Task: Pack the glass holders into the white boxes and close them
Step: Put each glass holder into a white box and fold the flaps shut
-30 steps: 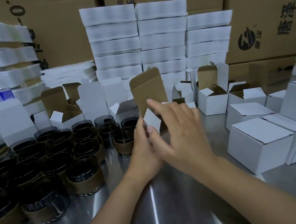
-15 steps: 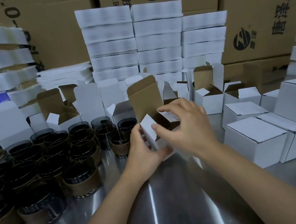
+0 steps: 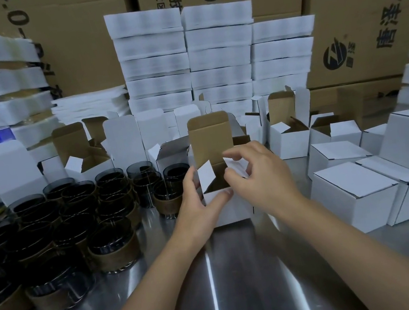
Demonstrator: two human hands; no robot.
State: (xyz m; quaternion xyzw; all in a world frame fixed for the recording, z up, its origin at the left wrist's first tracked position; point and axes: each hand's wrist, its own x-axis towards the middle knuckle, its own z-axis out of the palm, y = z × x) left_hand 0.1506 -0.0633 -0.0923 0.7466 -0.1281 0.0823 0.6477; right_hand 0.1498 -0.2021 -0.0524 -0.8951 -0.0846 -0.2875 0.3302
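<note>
- White dust flap (image 3: 235, 163) is what the right hand (image 3: 262, 180) is pinching now, fingers (image 3: 240, 150) curling over it from the box's right side.
- Left?
- Left hand (image 3: 195, 204) is gripping the open box (image 3: 234, 211) at its front left corner, thumb lying across the front wall. The other side flap (image 3: 206, 174) is sticking up just beside it.
- What's changing?
- A second ago both hands were holding the box up, with the right palm covering its front. Now it's sitting on the desk (image 3: 245, 282), mouth up and brown lid flap (image 3: 210, 138) standing upright behind. The right hand is moving off the front and onto that flap.
- Loaded?
- Can't tell, the interior is reading dark. My guess is empty: they're spreading the flaps to clear the mouth.
- Stock?
- Glass holders (image 3: 73, 215) are standing in a cluster on the left, the nearest one just behind the left hand. Closed boxes (image 3: 351, 193) are piling up on the right.
- So loading is coming next, closing after.
- Likely. The flaps are needing to stay clear of the rim.
</note>
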